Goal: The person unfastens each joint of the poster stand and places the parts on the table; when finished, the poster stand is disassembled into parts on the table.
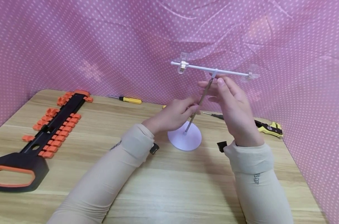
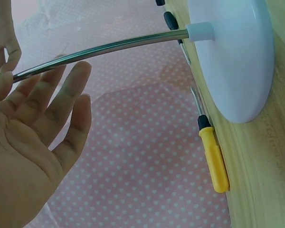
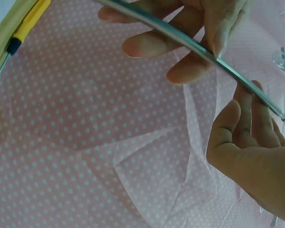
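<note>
The step in hand looks like steadying or adjusting a small stand held over the table [image 1: 169, 199]: a pole [image 1: 205, 93] leaning to the right, a white round base [image 1: 184, 143] at its foot, and a white crossbar [image 1: 231, 72] on top with a clear clip [image 1: 183, 63] near one end. The left hand [image 1: 173, 113] pinches the pole about midway, its spare fingers spread; the right hand [image 1: 232, 109] is loosely spread at the top, fingers behind the pole and thumb apart — seemingly supporting rather than gripping. Whether the base bears flat I cannot tell. The next move, I judge, calls for a sure left hold while the right settles the joint, so the crossbar does not twist. The far table edge runs behind the base, lined by a yellow screwdriver [image 1: 132, 100] and a wire stripper [image 1: 270, 128], with the pink curtain [image 1: 147, 46] beyond; most room lies on the near side, the orange-and-black rack [image 1: 63, 113] being well apart leftward.
</note>
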`<state>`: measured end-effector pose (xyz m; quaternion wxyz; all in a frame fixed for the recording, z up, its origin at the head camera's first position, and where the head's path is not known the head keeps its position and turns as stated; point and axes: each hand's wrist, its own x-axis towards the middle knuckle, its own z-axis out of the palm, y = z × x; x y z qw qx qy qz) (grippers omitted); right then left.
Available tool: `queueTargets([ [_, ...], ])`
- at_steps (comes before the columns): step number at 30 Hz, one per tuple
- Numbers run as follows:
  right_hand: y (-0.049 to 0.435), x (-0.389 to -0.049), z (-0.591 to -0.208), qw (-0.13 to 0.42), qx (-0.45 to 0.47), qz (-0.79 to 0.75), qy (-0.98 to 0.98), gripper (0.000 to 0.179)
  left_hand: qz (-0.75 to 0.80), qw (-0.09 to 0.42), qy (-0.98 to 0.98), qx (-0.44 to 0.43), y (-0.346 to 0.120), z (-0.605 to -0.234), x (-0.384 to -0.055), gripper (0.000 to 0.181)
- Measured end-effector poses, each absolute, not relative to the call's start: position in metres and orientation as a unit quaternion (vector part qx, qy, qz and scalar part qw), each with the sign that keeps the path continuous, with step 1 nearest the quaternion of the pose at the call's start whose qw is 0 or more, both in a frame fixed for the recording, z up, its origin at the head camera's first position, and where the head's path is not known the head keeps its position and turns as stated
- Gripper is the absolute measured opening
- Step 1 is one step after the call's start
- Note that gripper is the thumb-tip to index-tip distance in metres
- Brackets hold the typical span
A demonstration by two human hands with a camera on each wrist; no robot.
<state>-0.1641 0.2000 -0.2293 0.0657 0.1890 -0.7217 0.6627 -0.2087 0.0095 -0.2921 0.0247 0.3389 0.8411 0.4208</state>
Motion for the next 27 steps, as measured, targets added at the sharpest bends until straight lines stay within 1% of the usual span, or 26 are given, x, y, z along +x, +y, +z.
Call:
queueTargets([
  [5,0.194,-0.165,-0.232,0.082,0.173,0.679,-0.709,0.025,0.418,0.020,0.837,0.352,0.012,-0.294,-0.208,0.026],
  [8,0.192,-0.165,-0.233,0.098,0.164,0.677,-0.711,0.022,0.417,0.021,0.837,0.354,0.012,-0.294,-0.208,0.025],
  [16,0.190,-0.165,-0.235,0.129,0.161,0.676,-0.708,0.020,0.407,0.021,0.837,0.366,0.013,-0.294,-0.208,0.022],
  [27,0.188,-0.164,-0.235,0.156,0.152,0.679,-0.702,0.019,0.409,0.052,0.823,0.390,0.013,-0.292,-0.207,0.022],
])
